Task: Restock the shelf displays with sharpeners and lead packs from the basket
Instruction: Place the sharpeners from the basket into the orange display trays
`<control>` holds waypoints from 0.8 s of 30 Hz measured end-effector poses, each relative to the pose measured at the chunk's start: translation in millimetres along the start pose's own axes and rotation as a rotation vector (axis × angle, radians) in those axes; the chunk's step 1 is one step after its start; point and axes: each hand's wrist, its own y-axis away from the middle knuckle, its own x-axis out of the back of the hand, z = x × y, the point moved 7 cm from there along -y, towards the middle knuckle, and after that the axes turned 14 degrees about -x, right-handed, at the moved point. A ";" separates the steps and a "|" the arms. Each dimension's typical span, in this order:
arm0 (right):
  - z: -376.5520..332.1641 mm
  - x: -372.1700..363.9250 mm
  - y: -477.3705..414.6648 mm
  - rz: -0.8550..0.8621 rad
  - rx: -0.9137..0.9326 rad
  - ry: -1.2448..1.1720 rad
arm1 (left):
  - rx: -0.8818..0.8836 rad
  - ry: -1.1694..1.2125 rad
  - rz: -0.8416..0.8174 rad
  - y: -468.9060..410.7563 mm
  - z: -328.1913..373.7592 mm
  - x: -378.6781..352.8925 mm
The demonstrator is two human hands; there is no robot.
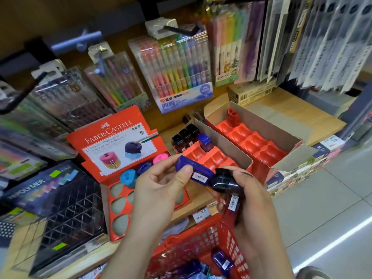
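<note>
Blue rectangular plastic sharpener (194,172) being pinched in left hand (161,190); right hand (244,196) clutching several dark sharpeners (225,183), risking spilling one.

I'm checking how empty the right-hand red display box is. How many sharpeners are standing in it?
1. A single red sharpener stands in the back left corner of the right-hand display box; every other pocket in view is empty, though the front wall may hide the nearest ones.

"FABER-CASTELL", "12" on red display box (112,137)
</note>
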 end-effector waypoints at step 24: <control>-1.8 13.3 -5.7 0.175 0.058 -0.154 | -0.395 -0.845 -0.207 -86.2 -45.1 -48.6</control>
